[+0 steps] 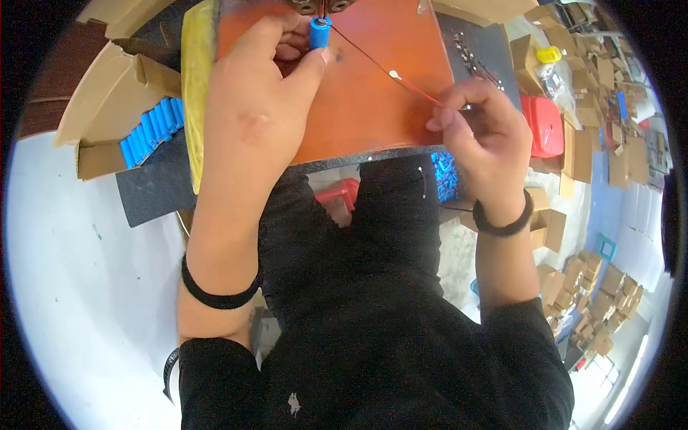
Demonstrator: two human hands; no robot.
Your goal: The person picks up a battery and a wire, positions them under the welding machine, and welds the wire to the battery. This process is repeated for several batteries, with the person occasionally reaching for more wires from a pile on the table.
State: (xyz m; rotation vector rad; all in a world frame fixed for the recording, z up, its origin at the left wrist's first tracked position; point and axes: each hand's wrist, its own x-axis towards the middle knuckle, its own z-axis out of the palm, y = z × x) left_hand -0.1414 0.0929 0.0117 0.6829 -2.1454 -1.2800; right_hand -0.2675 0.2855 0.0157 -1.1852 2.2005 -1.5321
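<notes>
There was bare room in the middle of the orange mat [380, 122], between my two hands. The mat's near edge lay just in front of my legs, along the dark edge of the counter [147, 197]. By my left arm, a yellow strip [195, 86] ran down the mat's side, with a box [107, 159] of blue tubes past it. A red tub [545, 125] sat close to my right hand [491, 136]. My left hand [258, 107] held one small, shiny blue tube [319, 37] between thumb and fingers, at the far end of the mat, right by some metal tips [322, 7]. My right hand pinched a thin wire [421, 92], dark, then red, with a white blob between, that went to the tube's top.
</notes>
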